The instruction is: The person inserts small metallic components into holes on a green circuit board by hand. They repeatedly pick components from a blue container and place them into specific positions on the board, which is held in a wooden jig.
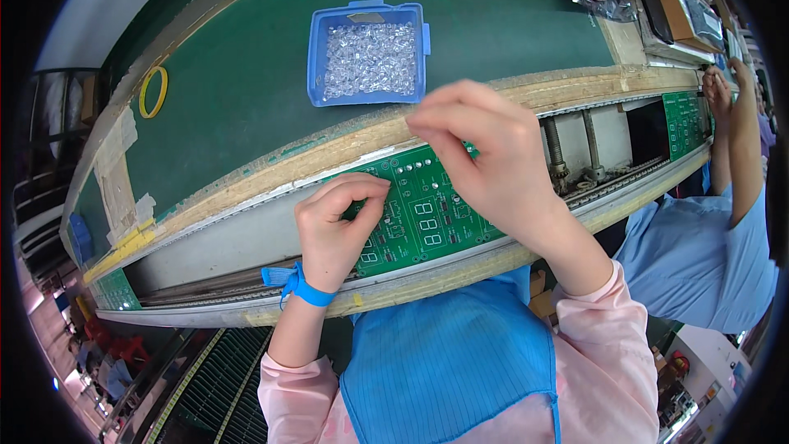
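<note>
A green circuit board (400,240) with white digit-shaped outlines and several small parts lies across the rails in front of me. My left hand (329,224), with a blue strap at its wrist, is closed in a pinch at the board's far left part. Over the board's right part, my right hand (503,166) is raised, its thumb and fingertips pressed together near the blue bin's lower right corner. Whatever either pinch holds is too small or hidden to make out. Beyond the hands stands the blue bin (315,62), holding many small clear pieces (370,57).
More green boards sit on the line at right (680,127) and far left (117,291). A wooden ledge (263,171) separates line and green tabletop. A yellow ring (142,100) lies at left. A co-worker's hand (718,92) is at right, near a cardboard box (672,12).
</note>
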Available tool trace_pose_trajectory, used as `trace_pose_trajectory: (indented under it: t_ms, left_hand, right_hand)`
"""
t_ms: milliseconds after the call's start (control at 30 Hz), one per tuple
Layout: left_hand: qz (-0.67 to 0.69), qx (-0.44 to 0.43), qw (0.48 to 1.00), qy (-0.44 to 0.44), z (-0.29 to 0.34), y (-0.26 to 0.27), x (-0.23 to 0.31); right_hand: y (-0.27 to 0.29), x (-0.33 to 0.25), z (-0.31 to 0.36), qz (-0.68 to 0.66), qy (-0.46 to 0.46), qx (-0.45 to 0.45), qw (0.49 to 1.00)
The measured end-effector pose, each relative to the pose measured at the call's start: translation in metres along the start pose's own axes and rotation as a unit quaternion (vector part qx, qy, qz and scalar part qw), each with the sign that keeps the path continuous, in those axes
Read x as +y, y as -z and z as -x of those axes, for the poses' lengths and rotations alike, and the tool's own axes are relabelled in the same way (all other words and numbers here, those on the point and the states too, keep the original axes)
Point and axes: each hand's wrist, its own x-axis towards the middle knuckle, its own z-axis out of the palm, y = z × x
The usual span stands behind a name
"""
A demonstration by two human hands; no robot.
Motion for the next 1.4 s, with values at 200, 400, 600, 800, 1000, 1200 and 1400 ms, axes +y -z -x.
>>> trace_pose_trajectory:
  t_ms: [200, 400, 600, 800, 1000, 1200, 1400]
  left_hand:
    - [-0.016, -0.021, 0.999, -0.038, -0.005, -0.003, -0.004]
    - [0.059, -0.032, 0.996, 0.057, -0.006, -0.012, 0.005]
    - [0.050, -0.050, 0.997, 0.031, -0.010, -0.012, 0.004]
    - [0.023, -0.075, 0.997, 0.019, -0.012, -0.008, 0.003]
    - [0.026, -0.086, 0.996, 0.013, -0.012, -0.007, 0.000]
    - [-0.117, -0.106, 0.987, -0.042, -0.017, -0.009, 0.021]
    - [-0.161, -0.133, 0.978, -0.026, -0.026, -0.011, 0.034]
  right_hand:
    - [0.010, 0.007, 0.032, 0.003, -0.047, 0.007, 0.999]
    - [0.013, 0.009, 0.049, -0.021, -0.089, -0.006, 0.996]
    - [0.010, 0.014, 0.060, -0.003, -0.062, -0.015, 0.998]
    - [0.011, 0.011, 0.062, -0.009, -0.077, -0.013, 0.997]
    - [0.010, 0.010, 0.063, -0.011, -0.077, -0.019, 0.997]
    - [0.008, 0.006, 0.064, -0.005, -0.080, -0.017, 0.997]
    - [0.008, 0.004, 0.065, -0.009, -0.071, -0.020, 0.997]
